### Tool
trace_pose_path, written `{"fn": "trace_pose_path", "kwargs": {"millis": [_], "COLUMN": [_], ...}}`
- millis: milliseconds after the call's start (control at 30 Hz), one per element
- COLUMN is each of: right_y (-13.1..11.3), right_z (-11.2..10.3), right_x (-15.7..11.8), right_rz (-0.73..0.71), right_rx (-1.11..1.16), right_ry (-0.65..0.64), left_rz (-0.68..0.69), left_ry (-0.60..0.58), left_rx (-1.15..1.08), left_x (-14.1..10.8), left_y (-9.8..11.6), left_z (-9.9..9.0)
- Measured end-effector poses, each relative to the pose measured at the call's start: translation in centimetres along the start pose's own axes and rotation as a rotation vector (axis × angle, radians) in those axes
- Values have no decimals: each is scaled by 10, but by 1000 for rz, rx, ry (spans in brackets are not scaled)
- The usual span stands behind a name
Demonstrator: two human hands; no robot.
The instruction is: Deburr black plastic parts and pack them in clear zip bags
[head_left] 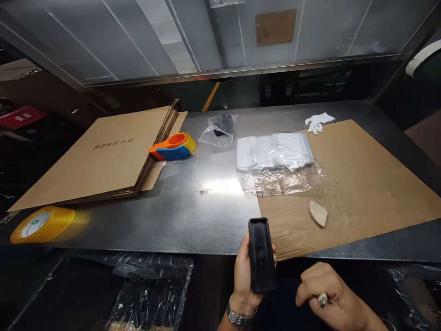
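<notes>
My left hand [243,271], with a metal watch at the wrist, is wrapped round a long black tray-shaped part [261,255], its hollow side facing up. To the right, my right hand [322,292] is closed round a small tool [322,299], of which only a pale metallic end shows. Beyond the hands, a wedge-shaped light piece [318,214] lies on a cardboard sheet [375,179]. A stack of clear plastic bags [275,151] in crinkled wrap lies partly on that sheet.
Flat cardboard boxes [103,156] are stacked left on the metal table [193,220], with an orange and blue tape dispenser [174,147] at their edge. A yellow tape roll [43,225] is front left. Farther back are a bagged black item [223,125] and a white glove [319,122].
</notes>
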State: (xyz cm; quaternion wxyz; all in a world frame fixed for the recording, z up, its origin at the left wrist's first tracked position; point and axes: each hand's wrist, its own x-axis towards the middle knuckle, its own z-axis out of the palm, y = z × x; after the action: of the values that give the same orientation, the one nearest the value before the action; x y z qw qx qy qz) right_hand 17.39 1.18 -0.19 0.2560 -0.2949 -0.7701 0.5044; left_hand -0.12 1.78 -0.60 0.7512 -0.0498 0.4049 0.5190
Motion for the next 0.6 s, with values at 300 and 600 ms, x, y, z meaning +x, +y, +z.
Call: {"fn": "trace_pose_path", "kwargs": {"millis": [300, 600], "right_y": [-2, 8], "right_z": [-1, -18], "right_x": [16, 18], "right_rz": [208, 293], "right_rx": [14, -160], "right_ry": [112, 334], "left_rz": [-27, -31], "left_ry": [-87, -98], "left_rx": [-10, 89], "left_x": [-1, 10], "left_y": [-4, -12], "left_z": [-8, -22]}}
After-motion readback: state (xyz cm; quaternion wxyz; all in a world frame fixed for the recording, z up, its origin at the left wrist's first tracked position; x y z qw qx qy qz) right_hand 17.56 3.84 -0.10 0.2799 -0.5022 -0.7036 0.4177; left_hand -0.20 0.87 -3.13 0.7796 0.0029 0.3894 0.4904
